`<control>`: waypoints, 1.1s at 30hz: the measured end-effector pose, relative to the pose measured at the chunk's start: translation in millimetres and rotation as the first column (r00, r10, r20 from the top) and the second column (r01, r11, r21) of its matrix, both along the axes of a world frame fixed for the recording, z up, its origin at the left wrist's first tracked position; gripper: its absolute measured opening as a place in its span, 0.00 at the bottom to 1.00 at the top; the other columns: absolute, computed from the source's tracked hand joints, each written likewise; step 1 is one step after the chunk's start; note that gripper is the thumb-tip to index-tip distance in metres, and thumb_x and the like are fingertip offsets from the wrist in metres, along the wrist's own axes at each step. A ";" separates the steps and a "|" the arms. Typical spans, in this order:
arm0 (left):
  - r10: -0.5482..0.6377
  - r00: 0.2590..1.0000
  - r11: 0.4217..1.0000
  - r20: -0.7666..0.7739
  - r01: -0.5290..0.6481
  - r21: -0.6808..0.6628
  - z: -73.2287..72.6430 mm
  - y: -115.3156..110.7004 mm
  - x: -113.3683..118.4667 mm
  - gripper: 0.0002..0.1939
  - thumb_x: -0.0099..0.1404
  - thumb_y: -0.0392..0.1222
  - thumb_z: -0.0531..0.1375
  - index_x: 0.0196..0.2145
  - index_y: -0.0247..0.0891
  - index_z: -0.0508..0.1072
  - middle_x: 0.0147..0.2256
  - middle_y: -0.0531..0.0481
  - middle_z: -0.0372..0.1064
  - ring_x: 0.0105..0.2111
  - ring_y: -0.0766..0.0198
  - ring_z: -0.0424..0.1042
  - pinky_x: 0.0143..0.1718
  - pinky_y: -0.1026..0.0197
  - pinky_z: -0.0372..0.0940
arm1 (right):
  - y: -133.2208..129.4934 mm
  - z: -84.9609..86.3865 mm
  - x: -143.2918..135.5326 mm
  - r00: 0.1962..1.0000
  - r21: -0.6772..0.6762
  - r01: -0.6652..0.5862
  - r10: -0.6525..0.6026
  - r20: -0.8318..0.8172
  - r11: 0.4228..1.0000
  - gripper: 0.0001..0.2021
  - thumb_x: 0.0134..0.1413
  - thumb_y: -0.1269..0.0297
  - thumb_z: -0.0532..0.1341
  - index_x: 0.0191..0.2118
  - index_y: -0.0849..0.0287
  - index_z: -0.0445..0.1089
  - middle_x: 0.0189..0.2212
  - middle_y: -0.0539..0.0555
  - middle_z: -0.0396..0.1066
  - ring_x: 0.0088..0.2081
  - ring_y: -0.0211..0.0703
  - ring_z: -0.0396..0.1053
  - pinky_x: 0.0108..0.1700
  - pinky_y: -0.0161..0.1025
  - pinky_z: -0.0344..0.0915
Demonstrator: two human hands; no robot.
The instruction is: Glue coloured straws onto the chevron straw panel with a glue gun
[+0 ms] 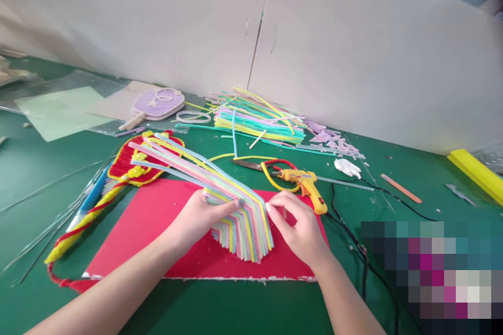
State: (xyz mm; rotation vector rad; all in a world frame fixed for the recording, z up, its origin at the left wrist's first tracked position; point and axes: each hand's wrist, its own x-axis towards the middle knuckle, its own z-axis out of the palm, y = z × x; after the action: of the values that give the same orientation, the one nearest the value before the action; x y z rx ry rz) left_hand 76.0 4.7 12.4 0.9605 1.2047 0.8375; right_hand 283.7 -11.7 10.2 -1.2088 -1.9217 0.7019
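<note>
A fan-like layer of pastel pipe cleaners (251, 235), in blue, yellow, pink and green, is bent at an angle, one strip beside the other. My left hand (196, 220) grips this layer, thumb on top, the fingers hidden underneath. Long straight ends reach up and left over a red and yellow fan (118, 162). At the outer bend, my right hand (302, 233) pinches thumb and forefinger together against the outermost yellow strip. Beneath everything lies a red board (149, 230) with a worn white front edge.
Behind my right hand lie a yellow glue gun (310, 188) with a black cord and a pair of pliers (249, 165). A pile of pipe cleaners (259, 123) rests near the wall. A lilac fan (157, 103) sits back left; wires (51, 225) lie front left.
</note>
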 end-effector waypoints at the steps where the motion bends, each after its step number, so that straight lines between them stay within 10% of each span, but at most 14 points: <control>1: -0.015 1.000 1.000 -0.010 0.015 -0.013 0.9 -0.4 -0.1 0.17 0.51 0.50 0.69 0.34 0.36 0.77 0.35 0.47 0.79 0.37 0.53 0.78 0.36 0.59 0.71 | -0.2 0.5 -0.1 1.000 -0.013 0.008 -0.008 -0.011 1.000 0.05 0.61 0.65 0.55 0.35 0.56 0.67 0.32 0.51 0.69 0.36 0.39 0.67 0.41 0.37 0.65; 14: -0.127 0.992 0.990 0.022 0.128 -0.060 -2.9 0.2 -0.6 0.15 0.53 0.48 0.68 0.34 0.37 0.77 0.35 0.51 0.79 0.37 0.56 0.78 0.36 0.63 0.71 | -0.7 6.4 2.1 0.967 -0.276 -0.054 -0.018 -0.253 0.960 0.05 0.58 0.62 0.60 0.37 0.54 0.72 0.36 0.51 0.72 0.41 0.40 0.71 0.44 0.36 0.69; 33: -0.131 0.991 0.990 0.010 0.131 -0.044 -3.3 -0.2 -1.4 0.15 0.52 0.48 0.68 0.35 0.37 0.77 0.36 0.50 0.79 0.38 0.55 0.78 0.37 0.63 0.71 | 0.0 3.7 4.0 0.974 -0.308 -0.042 -0.029 -0.223 0.950 0.07 0.56 0.61 0.62 0.38 0.52 0.76 0.36 0.52 0.74 0.41 0.40 0.72 0.42 0.35 0.71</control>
State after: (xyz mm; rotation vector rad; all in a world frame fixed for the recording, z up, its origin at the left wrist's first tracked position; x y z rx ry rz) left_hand 74.6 4.5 9.1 0.9884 1.1369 0.7069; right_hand 287.7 -11.8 13.8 -1.2493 -1.6689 1.1301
